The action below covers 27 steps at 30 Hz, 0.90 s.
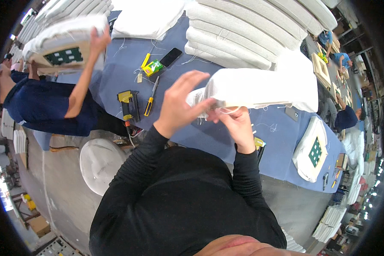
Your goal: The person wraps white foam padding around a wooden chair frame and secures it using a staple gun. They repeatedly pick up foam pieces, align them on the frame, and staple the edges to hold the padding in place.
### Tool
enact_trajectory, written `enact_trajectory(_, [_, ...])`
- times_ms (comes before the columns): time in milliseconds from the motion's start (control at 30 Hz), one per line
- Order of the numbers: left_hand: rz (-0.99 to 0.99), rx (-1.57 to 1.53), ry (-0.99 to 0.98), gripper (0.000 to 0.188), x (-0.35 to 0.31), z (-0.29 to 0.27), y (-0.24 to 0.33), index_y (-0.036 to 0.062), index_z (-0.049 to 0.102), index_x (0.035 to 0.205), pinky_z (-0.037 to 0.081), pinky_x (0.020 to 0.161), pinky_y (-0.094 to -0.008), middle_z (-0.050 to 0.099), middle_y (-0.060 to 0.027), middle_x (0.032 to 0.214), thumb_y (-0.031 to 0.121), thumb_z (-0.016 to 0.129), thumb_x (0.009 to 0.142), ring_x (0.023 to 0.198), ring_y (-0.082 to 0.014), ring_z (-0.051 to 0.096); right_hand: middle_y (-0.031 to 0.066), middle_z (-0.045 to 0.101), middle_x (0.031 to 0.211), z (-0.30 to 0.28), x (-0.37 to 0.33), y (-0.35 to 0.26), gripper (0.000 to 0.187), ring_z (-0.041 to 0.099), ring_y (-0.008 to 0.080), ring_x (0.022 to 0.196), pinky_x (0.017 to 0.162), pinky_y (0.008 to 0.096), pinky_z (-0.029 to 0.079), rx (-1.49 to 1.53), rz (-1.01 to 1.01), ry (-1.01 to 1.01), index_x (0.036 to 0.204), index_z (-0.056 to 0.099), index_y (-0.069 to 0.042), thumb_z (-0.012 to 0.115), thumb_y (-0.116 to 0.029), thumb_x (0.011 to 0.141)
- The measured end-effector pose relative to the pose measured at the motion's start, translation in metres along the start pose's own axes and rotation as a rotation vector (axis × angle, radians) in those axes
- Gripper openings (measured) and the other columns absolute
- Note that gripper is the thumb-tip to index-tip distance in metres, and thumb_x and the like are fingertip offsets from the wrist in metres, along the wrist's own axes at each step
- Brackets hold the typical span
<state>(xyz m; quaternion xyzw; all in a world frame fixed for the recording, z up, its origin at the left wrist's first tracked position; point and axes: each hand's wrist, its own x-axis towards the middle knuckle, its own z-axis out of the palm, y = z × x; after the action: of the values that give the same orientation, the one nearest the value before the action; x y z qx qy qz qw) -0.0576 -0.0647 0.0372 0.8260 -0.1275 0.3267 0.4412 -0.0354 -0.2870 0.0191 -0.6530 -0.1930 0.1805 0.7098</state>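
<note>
A white fabric-covered seat cushion (260, 85) stands on the blue table in front of me, its lower edge toward me and loose threads hanging from it. My left hand (178, 104) is at the cushion's left end, thumb and fingers apart, its fingertips slightly blurred. Under the near edge, my right hand (236, 127) pinches the rim of the white cover with bent fingers. Part of those fingers is hidden behind the fabric. Left of my hands lie a yellow-and-black staple gun (127, 104) and a yellow-handled screwdriver (151, 97).
Stacked white cushions (230, 42) rise at the back of the blue table (200, 138). A phone (171, 57) and a green-yellow box (152, 67) lie left. Another staple gun (259, 144) is by my right wrist. A co-worker (51, 104) handles a cushion at left; a stool (101, 166) stands below.
</note>
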Motion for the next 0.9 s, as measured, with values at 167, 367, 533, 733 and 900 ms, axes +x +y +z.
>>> enact_trajectory(167, [0.151,0.025,0.171,0.044,-0.017,0.015,0.002,0.0039,0.077,0.122,0.063,0.088,-0.0426,0.076,-0.0154,0.119,0.001,0.086,0.079,0.106,-0.0350,0.076,0.0071,0.078,0.082,0.006,0.002,-0.013,0.024,0.063,0.0094,0.072,0.067,0.0286,0.047,-0.050,0.052,-0.119,0.096,0.083,0.000,0.069,-0.017,0.105])
enact_trajectory(367, [0.239,-0.007,0.212,0.029,-0.005,0.019,0.002,0.0034,0.080,0.108,0.062,0.084,-0.0405,0.078,-0.0096,0.114,-0.005,0.082,0.080,0.101,-0.0298,0.076,0.0128,0.079,0.082,0.000,0.011,-0.006,0.054,0.060,0.0153,0.066,0.063,0.0308,0.043,0.128,-0.022,-0.036,0.097,0.079,0.002,0.056,-0.044,0.110])
enact_trajectory(533, [0.353,-0.076,0.031,0.029,-0.008,0.007,0.006,0.0018,0.080,0.108,0.062,0.086,-0.0389,0.079,-0.0090,0.110,-0.001,0.083,0.079,0.100,-0.0279,0.076,0.0096,0.076,0.077,0.022,0.016,-0.014,0.051,0.058,0.0116,0.064,0.056,0.0281,0.040,0.407,0.014,0.285,0.105,0.074,-0.001,0.056,-0.048,0.112])
enact_trajectory(733, [0.453,-0.053,-0.132,0.025,-0.002,-0.009,-0.001,0.0038,0.081,0.108,0.063,0.089,-0.0410,0.078,-0.0105,0.110,0.004,0.083,0.082,0.102,-0.0280,0.077,0.0075,0.075,0.078,0.019,0.013,0.001,0.017,0.057,0.0090,0.053,0.046,0.0226,0.033,0.302,-0.040,0.272,0.115,0.072,0.000,0.071,-0.015,0.106])
enact_trajectory(900, [0.215,-0.507,-0.253,0.050,0.034,0.001,-0.056,0.0069,0.080,0.130,0.053,0.113,-0.0484,0.075,-0.0168,0.137,0.024,0.088,0.084,0.132,-0.0373,0.068,0.0117,0.073,0.070,0.015,0.004,0.008,0.017,0.059,0.0101,0.044,0.041,0.0222,0.043,0.167,-0.027,0.292,0.106,0.073,0.003,0.073,-0.014,0.103])
